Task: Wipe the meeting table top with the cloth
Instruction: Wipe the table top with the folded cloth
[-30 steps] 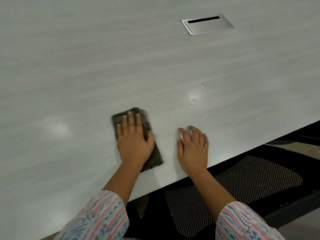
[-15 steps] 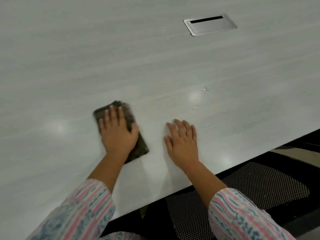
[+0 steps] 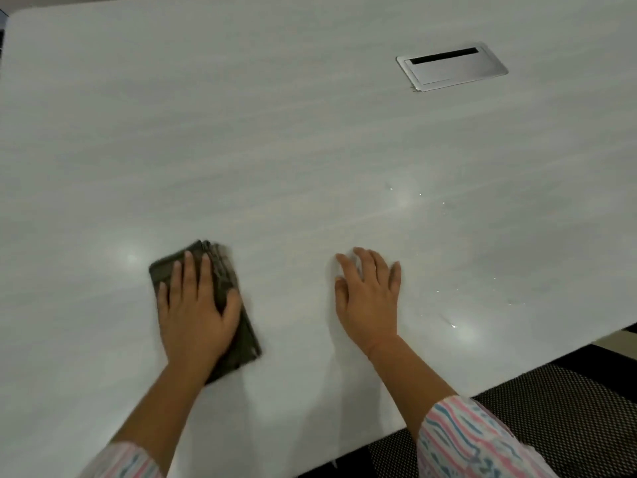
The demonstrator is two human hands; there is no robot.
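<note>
I have my left hand (image 3: 196, 312) flat on the folded dark cloth (image 3: 245, 334), fingers straight and close together, pressing it onto the meeting table top (image 3: 275, 132). The cloth shows beyond my fingertips and past the thumb side. Its long axis runs roughly along my fingers, slanting from far-left to near-right. My right hand (image 3: 370, 298) lies bare on the table, fingers straight and slightly spread, holding nothing. The water droplets (image 3: 452, 326) lie right of my right fingertips, so that hand sits between the cloth and the wet patch. I judge the next stroke should sweep rightward, with the right hand lifted clear first.
</note>
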